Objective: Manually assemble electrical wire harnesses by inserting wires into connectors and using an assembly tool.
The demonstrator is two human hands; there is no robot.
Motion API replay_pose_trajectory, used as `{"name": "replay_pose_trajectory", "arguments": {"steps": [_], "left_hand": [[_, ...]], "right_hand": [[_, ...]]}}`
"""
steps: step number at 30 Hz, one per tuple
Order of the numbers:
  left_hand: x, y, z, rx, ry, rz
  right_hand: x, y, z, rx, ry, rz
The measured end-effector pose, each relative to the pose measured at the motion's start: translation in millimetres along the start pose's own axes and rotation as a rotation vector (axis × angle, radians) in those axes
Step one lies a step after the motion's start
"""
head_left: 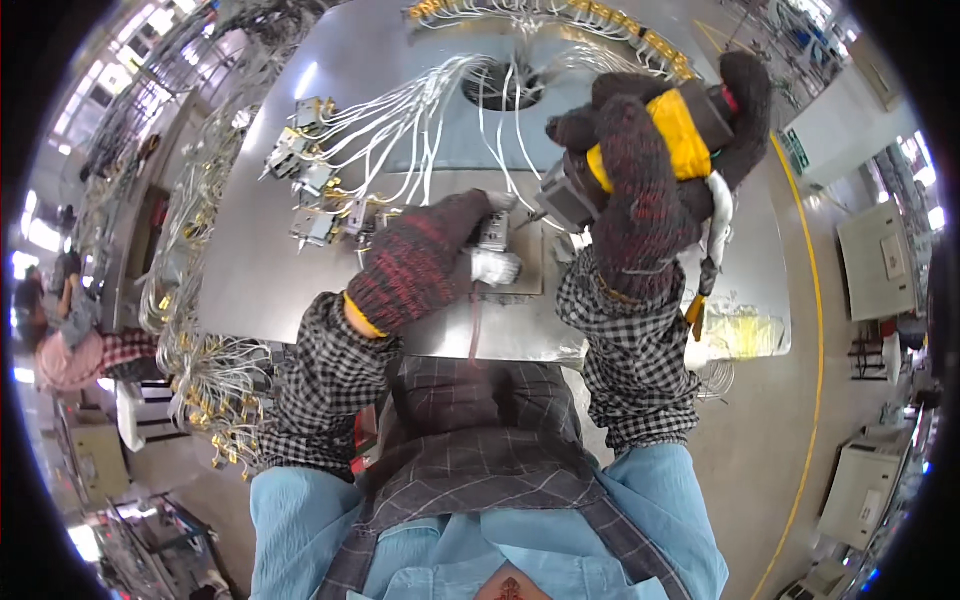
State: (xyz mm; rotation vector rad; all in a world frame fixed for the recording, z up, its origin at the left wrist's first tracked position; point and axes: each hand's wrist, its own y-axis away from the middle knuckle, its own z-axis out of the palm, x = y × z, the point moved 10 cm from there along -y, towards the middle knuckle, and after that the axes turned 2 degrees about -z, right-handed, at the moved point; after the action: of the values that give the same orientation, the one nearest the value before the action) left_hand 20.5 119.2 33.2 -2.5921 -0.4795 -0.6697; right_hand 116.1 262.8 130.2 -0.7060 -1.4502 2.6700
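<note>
My left hand, in a dark red-and-black knit glove with white-covered fingertips, pinches a small metal connector block against a flat plate on the metal table. My right hand, gloved the same way, is wrapped round a dark power screwdriver with yellow tape on its body. Its thin bit points left toward the connector block; whether it touches cannot be made out. A white curved strap with an orange end hangs beside my right wrist.
White cables fan out from a round hole in the metal table to several metal connectors at left. More yellow-ended connectors line the far edge. Bundled cables hang beyond the left edge. A person is farther left.
</note>
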Motion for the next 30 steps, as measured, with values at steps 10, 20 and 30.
{"name": "replay_pose_trajectory", "arguments": {"steps": [10,20,30], "left_hand": [[-8,5,0,-0.037,0.106,-0.158],[1,50,-25,-0.051,-0.421,0.102],[-7,51,-65,0.048,0.174,0.036]], "right_hand": [[-1,20,36,-0.226,0.296,-0.042],[13,29,33,-0.219,0.159,0.018],[7,20,39,-0.202,0.313,0.015]]}}
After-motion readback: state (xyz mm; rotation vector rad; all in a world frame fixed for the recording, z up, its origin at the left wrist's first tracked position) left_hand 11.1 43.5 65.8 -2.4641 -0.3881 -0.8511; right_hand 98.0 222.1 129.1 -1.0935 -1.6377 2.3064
